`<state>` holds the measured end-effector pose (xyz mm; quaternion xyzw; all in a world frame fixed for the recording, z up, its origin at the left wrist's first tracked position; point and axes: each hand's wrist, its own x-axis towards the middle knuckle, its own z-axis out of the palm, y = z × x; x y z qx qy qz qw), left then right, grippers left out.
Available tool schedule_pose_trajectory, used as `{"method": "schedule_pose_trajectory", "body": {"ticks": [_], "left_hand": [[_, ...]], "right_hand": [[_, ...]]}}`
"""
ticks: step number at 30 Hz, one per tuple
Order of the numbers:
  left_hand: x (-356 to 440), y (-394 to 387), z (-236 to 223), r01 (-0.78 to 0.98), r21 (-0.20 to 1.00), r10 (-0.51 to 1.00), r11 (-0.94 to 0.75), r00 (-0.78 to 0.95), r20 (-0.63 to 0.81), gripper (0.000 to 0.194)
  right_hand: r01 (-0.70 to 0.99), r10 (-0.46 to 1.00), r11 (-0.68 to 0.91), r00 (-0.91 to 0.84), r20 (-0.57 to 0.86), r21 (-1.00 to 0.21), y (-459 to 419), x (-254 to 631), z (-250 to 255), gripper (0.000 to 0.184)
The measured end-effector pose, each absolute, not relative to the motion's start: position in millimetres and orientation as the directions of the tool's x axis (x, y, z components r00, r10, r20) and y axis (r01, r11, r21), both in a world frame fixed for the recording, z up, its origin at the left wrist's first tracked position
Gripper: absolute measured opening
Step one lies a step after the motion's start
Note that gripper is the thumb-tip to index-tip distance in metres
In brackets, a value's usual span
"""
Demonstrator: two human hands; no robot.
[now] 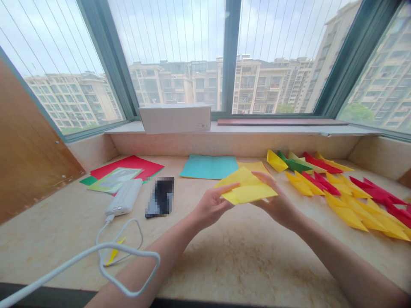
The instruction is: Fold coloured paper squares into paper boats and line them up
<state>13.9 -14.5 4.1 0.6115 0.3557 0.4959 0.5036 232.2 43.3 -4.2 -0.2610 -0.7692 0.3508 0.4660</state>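
A partly folded yellow paper (245,187) is held up above the marble sill between both my hands. My left hand (210,207) pinches its left corner with thumb and fingers. My right hand (279,205) grips its right side, fingers curled behind the sheet. Just behind it a flat yellow sheet (257,166) and a teal sheet (209,166) lie on the sill.
Several folded yellow, red and green paper pieces (340,188) lie in rows at the right. At the left are red and green sheets (128,169), a white power bank (124,196) with a white cable (105,256), and a phone (160,197). A white box (175,117) sits on the window ledge.
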Motion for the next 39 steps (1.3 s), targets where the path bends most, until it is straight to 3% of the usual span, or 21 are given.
{"method": "schedule_pose_trajectory", "body": {"ticks": [4,7,10,15,20,24,30,33,39], "left_hand": [[13,-12,6,-0.031,0.96,0.941,-0.28,0.192,0.28,0.062],[13,-11,4,-0.018,0.949,0.931,-0.316,0.184,0.314,0.06],[14,-12,1,-0.006,0.935,0.914,-0.355,0.207,0.348,0.059],[15,-12,-1,-0.028,0.921,0.897,-0.389,0.216,0.386,0.058],[13,-11,4,0.002,0.855,0.854,-0.519,0.05,0.518,0.037],[12,-14,11,0.075,0.885,0.886,-0.46,-0.027,0.463,0.024],[19,-16,14,-0.12,0.919,0.927,-0.375,-0.078,0.367,0.034],[19,-15,15,-0.116,0.929,0.935,-0.351,-0.088,0.342,0.044],[17,-18,14,0.064,0.954,0.95,-0.292,0.134,0.282,0.04]], "right_hand": [[-0.039,0.741,0.548,-0.442,0.506,-0.836,45,231,-4,0.054],[-0.034,0.753,0.523,-0.45,0.48,-0.852,47,231,-6,0.027],[-0.016,0.761,0.537,-0.422,0.492,-0.844,47,231,-4,0.019],[0.002,0.718,0.63,-0.383,0.581,-0.777,45,232,6,0.02],[0.012,0.72,0.627,-0.391,0.573,-0.779,44,235,11,0.024],[0.043,0.743,0.599,-0.401,0.535,-0.8,43,235,14,0.036],[0.008,0.759,0.563,-0.401,0.513,-0.827,44,227,11,0.033],[-0.037,0.804,0.518,-0.321,0.501,-0.855,44,222,5,0.027],[-0.076,0.863,0.421,-0.274,0.425,-0.904,40,219,2,0.074]]}}
